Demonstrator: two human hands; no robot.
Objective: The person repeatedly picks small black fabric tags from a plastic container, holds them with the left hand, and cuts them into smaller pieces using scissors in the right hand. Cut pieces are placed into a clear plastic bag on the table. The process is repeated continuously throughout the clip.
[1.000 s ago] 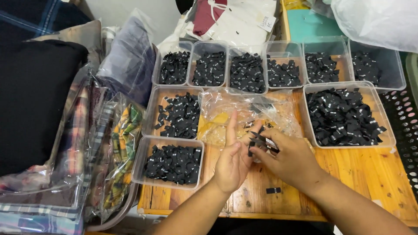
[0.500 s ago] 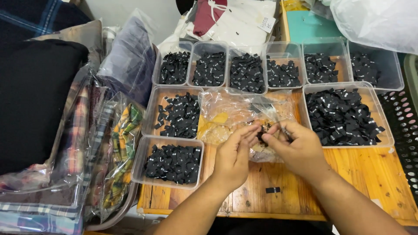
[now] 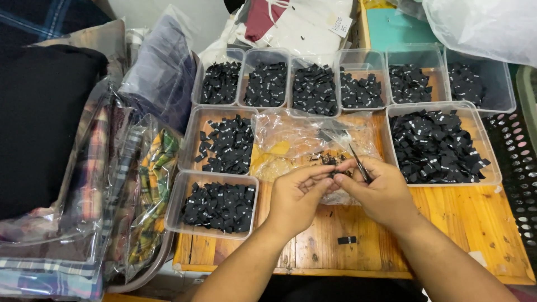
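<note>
My left hand (image 3: 296, 196) and my right hand (image 3: 383, 193) meet over the wooden table (image 3: 464, 223), fingertips pinched together on a small black fabric label (image 3: 334, 172). A thin dark pair of snips (image 3: 361, 165) sticks up from my right hand's grip. Just beyond the fingers lies a crumpled clear plastic bag (image 3: 302, 140) with more small dark pieces on it. One loose black label (image 3: 347, 240) lies on the wood between my forearms.
Several clear plastic trays of black labels surround the hands: a back row (image 3: 313, 84), a large tray (image 3: 436, 142) at right, two trays (image 3: 218, 204) at left. Bagged plaid fabrics (image 3: 112, 190) pile at far left. A black perforated basket (image 3: 517, 162) is at right.
A second ago my left hand was open, palm up, near the right hand. Both hands have since moved forward and closed together on the small label over the bag.
</note>
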